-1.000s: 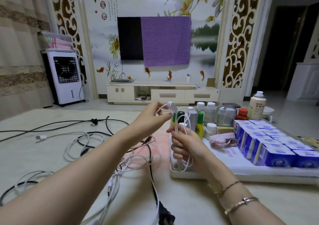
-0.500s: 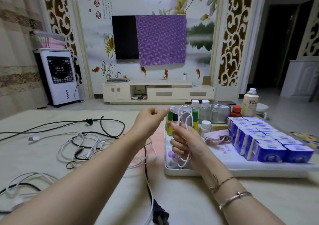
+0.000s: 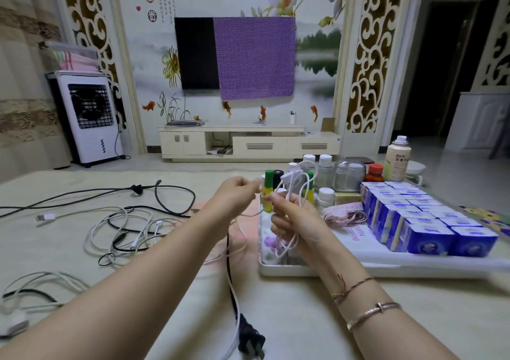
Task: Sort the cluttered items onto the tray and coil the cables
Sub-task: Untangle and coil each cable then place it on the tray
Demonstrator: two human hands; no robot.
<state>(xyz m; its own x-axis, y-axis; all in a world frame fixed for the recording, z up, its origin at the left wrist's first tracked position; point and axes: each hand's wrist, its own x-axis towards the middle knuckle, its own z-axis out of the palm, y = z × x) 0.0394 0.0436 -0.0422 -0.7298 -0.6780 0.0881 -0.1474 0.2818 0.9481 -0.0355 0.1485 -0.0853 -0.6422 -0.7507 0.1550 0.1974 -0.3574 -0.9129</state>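
Observation:
My right hand (image 3: 294, 223) grips a coiled white cable (image 3: 299, 188) held upright above the left end of the white tray (image 3: 386, 267). Loops stick out above and below the fist. My left hand (image 3: 234, 196) pinches the cable's loose end just left of the coil. The tray carries several blue boxes (image 3: 419, 221), small bottles (image 3: 324, 172) and a pink strap (image 3: 345, 214). More white and black cables (image 3: 124, 230) lie tangled on the floor to the left. A black cord with a plug (image 3: 249, 341) runs between my forearms.
A white spray bottle (image 3: 397, 158) stands beyond the tray. A white air cooler (image 3: 88, 119) is at the far left, a low TV cabinet (image 3: 248, 144) against the back wall. Further cables (image 3: 27, 293) lie at the lower left.
My left hand has moved down and left from the top of the coil, now pinching the thin end beside it. The view has shifted slightly.

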